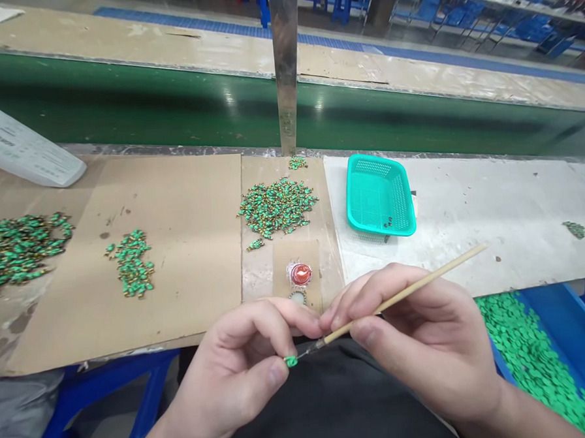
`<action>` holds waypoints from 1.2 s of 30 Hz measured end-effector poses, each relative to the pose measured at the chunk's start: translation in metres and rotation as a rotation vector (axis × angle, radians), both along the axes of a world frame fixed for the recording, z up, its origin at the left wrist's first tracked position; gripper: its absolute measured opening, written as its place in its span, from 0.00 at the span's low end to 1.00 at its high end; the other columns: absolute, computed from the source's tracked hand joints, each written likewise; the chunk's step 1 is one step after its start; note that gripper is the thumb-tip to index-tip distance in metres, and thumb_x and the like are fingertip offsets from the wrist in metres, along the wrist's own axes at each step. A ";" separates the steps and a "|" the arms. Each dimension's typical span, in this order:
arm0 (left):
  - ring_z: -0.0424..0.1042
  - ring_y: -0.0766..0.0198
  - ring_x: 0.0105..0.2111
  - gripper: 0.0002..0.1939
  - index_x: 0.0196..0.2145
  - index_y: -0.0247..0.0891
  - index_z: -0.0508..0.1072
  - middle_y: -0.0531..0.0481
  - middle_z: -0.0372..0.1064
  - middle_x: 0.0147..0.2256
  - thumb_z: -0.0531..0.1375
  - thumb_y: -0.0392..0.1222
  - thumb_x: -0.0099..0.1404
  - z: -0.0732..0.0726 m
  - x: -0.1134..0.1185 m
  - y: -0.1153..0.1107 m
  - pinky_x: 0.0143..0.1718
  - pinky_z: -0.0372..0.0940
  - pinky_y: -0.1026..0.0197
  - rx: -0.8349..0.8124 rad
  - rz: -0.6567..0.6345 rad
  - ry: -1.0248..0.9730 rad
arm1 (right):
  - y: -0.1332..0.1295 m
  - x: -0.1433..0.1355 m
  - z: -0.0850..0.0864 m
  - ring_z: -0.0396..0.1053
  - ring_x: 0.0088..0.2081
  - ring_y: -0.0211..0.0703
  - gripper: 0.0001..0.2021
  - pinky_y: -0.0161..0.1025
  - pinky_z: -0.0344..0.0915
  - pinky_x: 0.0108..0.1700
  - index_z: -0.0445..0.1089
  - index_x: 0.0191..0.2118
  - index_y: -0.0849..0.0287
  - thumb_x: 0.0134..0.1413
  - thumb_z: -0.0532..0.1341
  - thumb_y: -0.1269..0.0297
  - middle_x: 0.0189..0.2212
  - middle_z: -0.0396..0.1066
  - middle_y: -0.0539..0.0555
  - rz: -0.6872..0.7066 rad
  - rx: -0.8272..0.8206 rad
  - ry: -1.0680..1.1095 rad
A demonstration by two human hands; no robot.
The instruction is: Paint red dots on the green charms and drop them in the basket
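Between the thumb and forefinger of my left hand (245, 359) is a small green piece (291, 361), pinched near its edge. My right hand (416, 330) grips a thin wooden stick (404, 298) like a pen, with a fine pointed tip at its lower end. That tip reaches the green piece and appears to touch it. Beyond my hands, a small pot of red paint (301, 274) sits on a cardboard square, with a round pale disc (297, 298) just below it. A heap of small green and gold pieces (277, 207) lies behind the pot.
A teal plastic basket (379, 195) stands right of the heap, with a few dark bits inside. More green-gold pieces (133, 263) and a larger pile (19, 249) lie leftward. A blue bin (573, 335) of green pieces is at lower right. A metal post (285, 69) rises behind the table.
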State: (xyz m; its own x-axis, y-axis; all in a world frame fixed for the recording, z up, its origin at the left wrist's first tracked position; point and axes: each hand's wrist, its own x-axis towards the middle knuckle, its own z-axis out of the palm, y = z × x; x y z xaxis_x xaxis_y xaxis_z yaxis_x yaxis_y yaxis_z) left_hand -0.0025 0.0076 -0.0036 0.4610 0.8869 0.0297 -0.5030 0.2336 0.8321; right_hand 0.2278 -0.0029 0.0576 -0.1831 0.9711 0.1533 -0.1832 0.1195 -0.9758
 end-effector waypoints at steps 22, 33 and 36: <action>0.87 0.54 0.51 0.05 0.39 0.47 0.89 0.49 0.89 0.45 0.76 0.46 0.74 -0.002 -0.002 -0.002 0.56 0.81 0.59 -0.025 0.009 0.003 | 0.003 -0.001 -0.001 0.88 0.44 0.50 0.09 0.48 0.87 0.50 0.85 0.49 0.53 0.71 0.72 0.75 0.41 0.88 0.55 -0.002 -0.008 0.017; 0.88 0.53 0.50 0.07 0.37 0.46 0.89 0.46 0.89 0.44 0.77 0.47 0.73 0.000 0.001 0.003 0.54 0.82 0.59 -0.007 0.037 0.043 | 0.002 0.000 -0.003 0.88 0.46 0.50 0.09 0.49 0.86 0.53 0.85 0.49 0.52 0.73 0.72 0.74 0.43 0.87 0.54 0.001 -0.007 0.051; 0.89 0.50 0.50 0.08 0.35 0.46 0.89 0.45 0.89 0.44 0.77 0.49 0.72 -0.006 -0.004 0.001 0.55 0.83 0.56 -0.034 0.066 0.096 | 0.012 0.014 -0.001 0.86 0.42 0.46 0.04 0.44 0.85 0.47 0.86 0.47 0.53 0.73 0.75 0.69 0.39 0.85 0.53 -0.127 0.096 0.046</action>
State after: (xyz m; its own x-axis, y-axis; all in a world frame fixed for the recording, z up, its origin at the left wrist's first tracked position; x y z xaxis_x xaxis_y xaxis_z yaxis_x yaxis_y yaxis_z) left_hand -0.0063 0.0081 -0.0092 0.4007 0.9152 -0.0425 -0.4363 0.2314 0.8695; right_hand 0.2418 0.0090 0.0565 -0.0504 0.9665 0.2516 -0.2046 0.2366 -0.9498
